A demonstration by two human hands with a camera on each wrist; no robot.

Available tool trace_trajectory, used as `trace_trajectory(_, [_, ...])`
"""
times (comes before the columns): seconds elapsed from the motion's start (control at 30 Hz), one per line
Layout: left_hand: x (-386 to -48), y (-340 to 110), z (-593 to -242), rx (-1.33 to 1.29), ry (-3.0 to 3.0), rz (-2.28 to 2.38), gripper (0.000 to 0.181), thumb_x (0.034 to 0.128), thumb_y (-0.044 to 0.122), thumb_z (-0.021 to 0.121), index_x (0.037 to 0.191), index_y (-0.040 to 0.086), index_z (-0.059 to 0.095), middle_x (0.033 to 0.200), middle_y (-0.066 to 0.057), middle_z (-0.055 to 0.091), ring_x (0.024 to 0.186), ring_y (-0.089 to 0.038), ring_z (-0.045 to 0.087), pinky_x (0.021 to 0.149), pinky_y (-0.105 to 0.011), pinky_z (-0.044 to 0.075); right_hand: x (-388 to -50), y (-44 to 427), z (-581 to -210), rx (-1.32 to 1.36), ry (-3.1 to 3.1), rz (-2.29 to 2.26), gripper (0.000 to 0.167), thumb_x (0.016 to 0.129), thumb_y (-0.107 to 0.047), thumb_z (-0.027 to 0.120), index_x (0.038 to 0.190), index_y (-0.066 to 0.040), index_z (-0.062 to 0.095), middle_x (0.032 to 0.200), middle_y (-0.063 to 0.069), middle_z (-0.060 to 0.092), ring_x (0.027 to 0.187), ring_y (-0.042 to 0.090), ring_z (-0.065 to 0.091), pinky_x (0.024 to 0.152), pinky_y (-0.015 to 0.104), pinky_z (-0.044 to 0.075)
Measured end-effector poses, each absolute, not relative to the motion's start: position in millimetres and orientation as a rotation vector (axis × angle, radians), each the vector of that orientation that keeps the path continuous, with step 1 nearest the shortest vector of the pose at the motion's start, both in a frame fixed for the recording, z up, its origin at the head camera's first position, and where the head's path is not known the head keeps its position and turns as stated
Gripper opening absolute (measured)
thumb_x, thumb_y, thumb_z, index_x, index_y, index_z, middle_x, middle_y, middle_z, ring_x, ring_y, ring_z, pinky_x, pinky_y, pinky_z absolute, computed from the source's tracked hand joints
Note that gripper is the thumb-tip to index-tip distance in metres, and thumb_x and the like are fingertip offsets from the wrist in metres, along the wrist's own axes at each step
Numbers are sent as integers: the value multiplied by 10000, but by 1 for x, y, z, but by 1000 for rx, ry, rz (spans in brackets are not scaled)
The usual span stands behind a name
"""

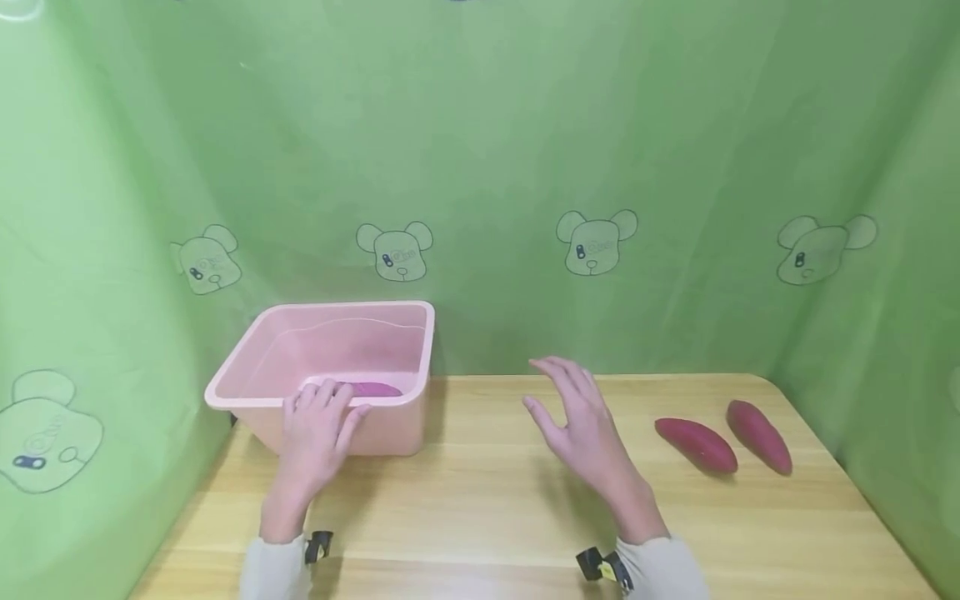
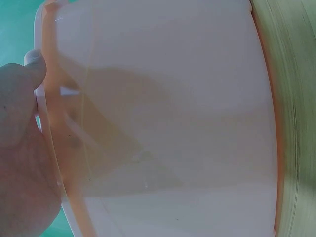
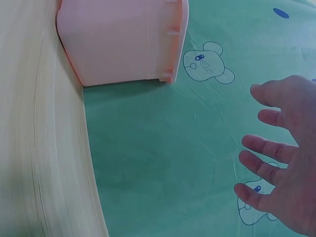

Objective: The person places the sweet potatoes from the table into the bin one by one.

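Observation:
A pink plastic bin [image 1: 360,429] stands at the left of the wooden table, with a purple-pink elongated object [image 1: 375,389] on its floor. The left hand [image 1: 317,433] grips the bin's near rim, its fingers over the edge and partly hidden; in the left wrist view the thumb of the left hand [image 2: 22,133] lies along the rim. The right hand [image 1: 581,425] hovers over the middle of the table, fingers spread and holding nothing. The right wrist view shows that right hand [image 3: 281,153] apart from the bin [image 3: 118,42].
Two dark red, elongated objects, one [image 1: 697,445] beside the other [image 1: 759,437], lie at the table's right. A green curtain [image 1: 495,150] with bear-head prints encloses the back and sides of the table [image 1: 465,517].

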State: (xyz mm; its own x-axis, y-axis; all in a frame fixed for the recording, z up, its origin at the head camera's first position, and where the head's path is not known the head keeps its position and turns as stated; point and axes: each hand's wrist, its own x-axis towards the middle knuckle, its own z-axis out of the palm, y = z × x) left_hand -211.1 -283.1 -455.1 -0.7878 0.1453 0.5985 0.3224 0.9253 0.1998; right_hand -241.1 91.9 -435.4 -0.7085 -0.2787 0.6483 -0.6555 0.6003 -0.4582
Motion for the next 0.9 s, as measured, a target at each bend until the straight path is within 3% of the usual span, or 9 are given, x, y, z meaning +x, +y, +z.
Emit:
trace_trajectory(0.43, [-210,-285,-455,-342,-2486,-381,260,1028,361,606,1081,107,627,1058,-98,597,1011,-351,498,973,-579,304,-242,101,-436,667,-2336,944,509,966,-214,720,1426,-70,554,1433,143,546,1335,344,484,1117,574,362])
trace_trajectory(0.9, [-208,-285,-454,-350,-2479,-372,267,1020,344,615,1096,88,624,1063,-135,607,1021,-390,508,950,-601,318,-239,124,-433,586,-2356,925,534,972,-236,722,1456,-111,534,1455,127,531,1355,324,462,1116,575,358])
